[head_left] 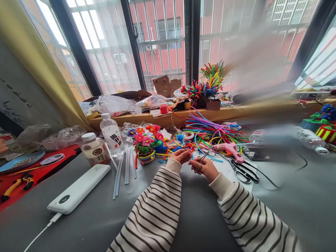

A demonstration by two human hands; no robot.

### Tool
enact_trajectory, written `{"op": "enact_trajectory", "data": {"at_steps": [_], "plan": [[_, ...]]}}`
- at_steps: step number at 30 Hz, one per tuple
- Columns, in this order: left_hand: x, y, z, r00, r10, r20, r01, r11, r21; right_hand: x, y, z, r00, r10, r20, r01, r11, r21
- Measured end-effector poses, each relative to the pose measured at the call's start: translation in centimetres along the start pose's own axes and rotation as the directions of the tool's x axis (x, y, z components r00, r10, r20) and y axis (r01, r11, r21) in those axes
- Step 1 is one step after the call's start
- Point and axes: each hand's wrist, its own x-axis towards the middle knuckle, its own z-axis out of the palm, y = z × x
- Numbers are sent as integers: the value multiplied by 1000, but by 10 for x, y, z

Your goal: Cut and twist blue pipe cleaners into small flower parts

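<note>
My left hand is closed in a pinch above the grey table; what its fingertips hold is too small to make out. Close beside it, my right hand is curled round a small metal tool that looks like a pair of scissors. The fingertips of both hands nearly meet. Just behind the left hand is a blue fuzzy pipe-cleaner flower. To the left stands a small pot of pink pipe-cleaner flowers. A pink glue gun lies to the right of my hands, near large black-handled scissors.
Colourful pipe cleaners are heaped behind my hands. Clear glue sticks, a water bottle, a squat drink bottle and a white power bank are on the left. A phone lies right; pliers rest far left.
</note>
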Motion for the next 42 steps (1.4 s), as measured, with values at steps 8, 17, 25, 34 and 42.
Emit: {"op": "enact_trajectory", "data": {"at_steps": [8, 17, 25, 34, 42], "plan": [[2, 14, -6, 978, 47, -206, -67, 994, -91, -4, 1, 6, 993, -8, 117, 14, 998, -54], [-16, 14, -5, 921, -153, 359, 124, 987, 101, -16, -10, 7, 911, 79, 404, -48, 995, -88], [-16, 13, -5, 930, -150, 335, 83, 975, 207, -13, -4, 4, 924, 90, 371, -92, 996, -13], [-11, 12, -8, 969, -67, 237, 52, 996, 69, -11, -2, 1, 885, 94, 456, -155, 983, 96], [1, 8, -15, 991, 0, 137, 16, 993, -114, -12, -6, 4, 988, -19, 154, 50, 979, -199]]}}
